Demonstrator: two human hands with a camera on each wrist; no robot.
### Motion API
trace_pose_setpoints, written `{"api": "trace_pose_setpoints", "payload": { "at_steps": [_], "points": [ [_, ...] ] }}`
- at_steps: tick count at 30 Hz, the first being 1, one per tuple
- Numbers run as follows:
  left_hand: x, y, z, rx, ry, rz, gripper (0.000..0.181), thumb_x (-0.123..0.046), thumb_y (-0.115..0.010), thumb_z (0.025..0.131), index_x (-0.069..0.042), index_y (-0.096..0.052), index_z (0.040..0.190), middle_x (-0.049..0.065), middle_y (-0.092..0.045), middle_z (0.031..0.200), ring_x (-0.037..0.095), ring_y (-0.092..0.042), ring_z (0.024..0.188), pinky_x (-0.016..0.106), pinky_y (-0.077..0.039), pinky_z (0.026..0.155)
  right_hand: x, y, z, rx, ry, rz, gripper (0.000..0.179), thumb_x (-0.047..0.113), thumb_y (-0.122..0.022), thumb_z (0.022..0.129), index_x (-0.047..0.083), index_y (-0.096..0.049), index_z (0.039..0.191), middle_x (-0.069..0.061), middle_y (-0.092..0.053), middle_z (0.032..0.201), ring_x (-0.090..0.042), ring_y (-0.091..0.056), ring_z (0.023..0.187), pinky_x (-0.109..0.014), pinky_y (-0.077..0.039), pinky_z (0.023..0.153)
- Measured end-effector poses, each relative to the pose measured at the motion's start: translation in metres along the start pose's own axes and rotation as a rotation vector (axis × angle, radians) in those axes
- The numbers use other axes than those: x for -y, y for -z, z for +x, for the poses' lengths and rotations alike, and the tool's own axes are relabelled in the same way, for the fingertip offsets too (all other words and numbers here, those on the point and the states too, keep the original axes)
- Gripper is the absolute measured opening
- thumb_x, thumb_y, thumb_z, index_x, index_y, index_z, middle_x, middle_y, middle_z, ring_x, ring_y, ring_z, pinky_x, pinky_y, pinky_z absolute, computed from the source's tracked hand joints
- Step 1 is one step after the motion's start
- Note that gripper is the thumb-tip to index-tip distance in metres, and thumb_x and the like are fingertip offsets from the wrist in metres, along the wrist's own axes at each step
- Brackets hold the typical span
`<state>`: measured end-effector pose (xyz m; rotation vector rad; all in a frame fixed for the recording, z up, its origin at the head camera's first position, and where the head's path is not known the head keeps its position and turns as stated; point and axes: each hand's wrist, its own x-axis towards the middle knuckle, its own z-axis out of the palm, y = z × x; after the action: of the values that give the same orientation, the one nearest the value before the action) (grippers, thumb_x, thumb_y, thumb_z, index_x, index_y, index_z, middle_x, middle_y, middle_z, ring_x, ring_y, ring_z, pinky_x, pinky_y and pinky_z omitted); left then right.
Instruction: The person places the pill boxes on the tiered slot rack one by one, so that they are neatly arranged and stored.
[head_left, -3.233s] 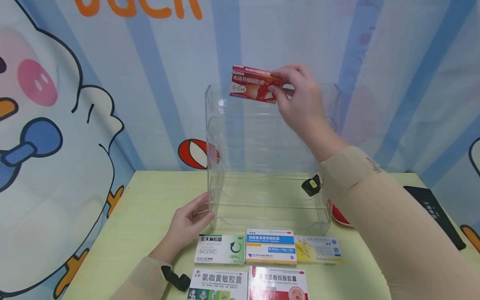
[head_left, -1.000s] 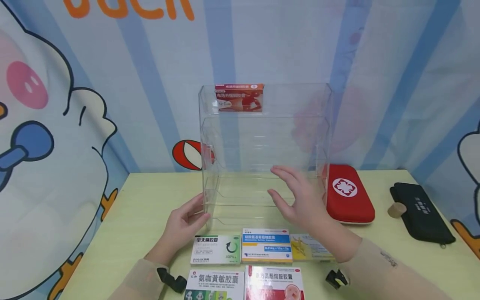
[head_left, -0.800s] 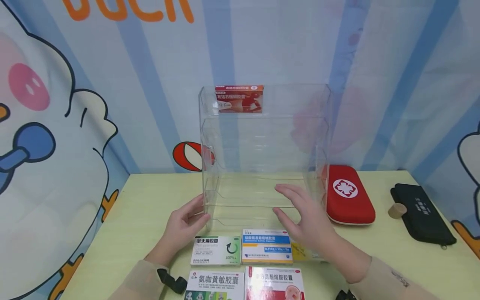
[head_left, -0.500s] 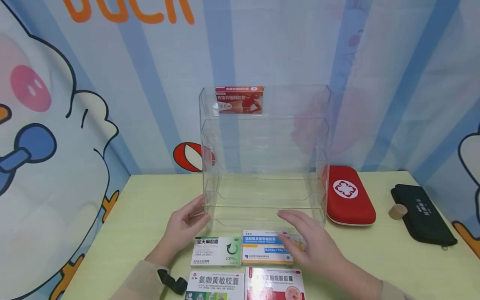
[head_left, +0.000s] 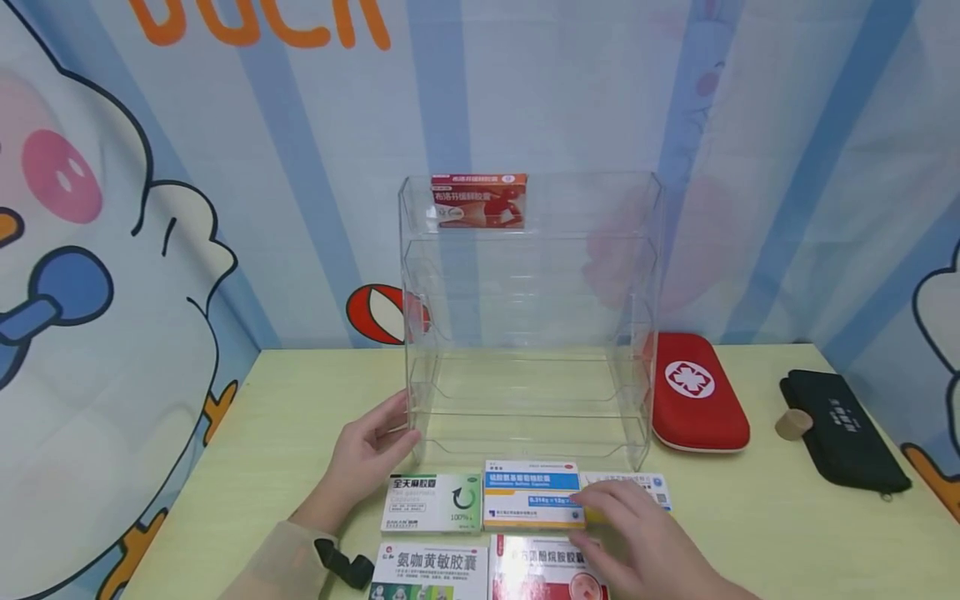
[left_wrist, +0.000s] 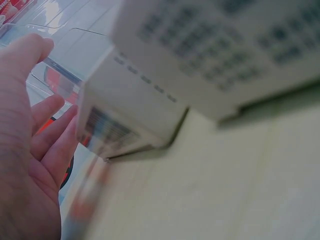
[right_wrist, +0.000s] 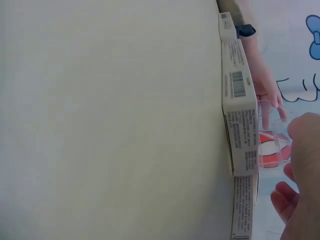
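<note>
My left hand [head_left: 363, 450] holds the left side of a clear tiered rack [head_left: 525, 414] near its base, thumb in front and fingers along the outside. In its top tier, at the left, stands a red medicine box [head_left: 480, 202]. My right hand [head_left: 648, 542] hovers over the right end of the boxes, thumb and fingers spread, nothing between them. Its fingertips overlap the blue-and-white medicine box [head_left: 532, 496], its thumb the red-and-white medicine box [head_left: 543, 567]. It partly covers a yellow-and-white medicine box [head_left: 630, 481].
A green-and-white medicine box [head_left: 431, 502] and a white-and-green one [head_left: 427, 562] lie at the left of the two rows. Right of the rack are a red first-aid case [head_left: 697, 408], a small tan cylinder [head_left: 793, 424] and a black pouch [head_left: 847, 429]. A printed curtain [head_left: 337, 167] hangs behind.
My right hand has set the red medicine box in the top tier, let go, and come down and toward me over the front boxes. My left hand keeps its place on the rack.
</note>
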<state>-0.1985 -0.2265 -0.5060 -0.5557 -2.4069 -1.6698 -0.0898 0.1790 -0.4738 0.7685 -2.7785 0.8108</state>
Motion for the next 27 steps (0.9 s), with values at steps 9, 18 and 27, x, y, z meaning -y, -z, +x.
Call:
{"api": "trace_pose_setpoints", "payload": {
  "at_steps": [9,18,27],
  "points": [
    [-0.001,0.0,0.0,-0.001,0.0,0.003,0.067,-0.01,-0.079,0.102,-0.019,-0.055,0.163,0.012,-0.066,0.157,-0.002,-0.069,0.129,0.022,-0.062,0.105,0.002,0.0,-0.011,0.217,-0.225,0.074,0.058,0.072,-0.083,0.084,0.044,-0.07,0.134,0.023,-0.062,0.132,-0.008,-0.059,0.121,-0.032,-0.069,0.097],
    [0.001,0.0,0.0,-0.005,-0.004,0.0,0.066,-0.008,-0.078,0.102,-0.013,-0.055,0.163,0.017,-0.066,0.157,0.038,-0.072,0.134,0.02,-0.062,0.104,-0.005,-0.009,-0.019,0.307,-0.315,0.093,0.062,0.081,-0.075,0.085,0.042,-0.068,0.133,0.023,-0.062,0.128,-0.009,-0.058,0.117,-0.04,-0.067,0.101],
    [-0.001,0.001,0.0,-0.003,0.0,-0.001,0.065,-0.007,-0.078,0.102,-0.011,-0.054,0.163,0.018,-0.065,0.158,0.042,-0.071,0.134,0.019,-0.061,0.104,-0.013,-0.008,-0.025,0.361,-0.292,0.132,0.086,0.08,-0.082,0.074,0.043,-0.06,0.148,0.023,-0.063,0.143,-0.011,-0.057,0.127,-0.049,-0.065,0.107]
  ]
}}
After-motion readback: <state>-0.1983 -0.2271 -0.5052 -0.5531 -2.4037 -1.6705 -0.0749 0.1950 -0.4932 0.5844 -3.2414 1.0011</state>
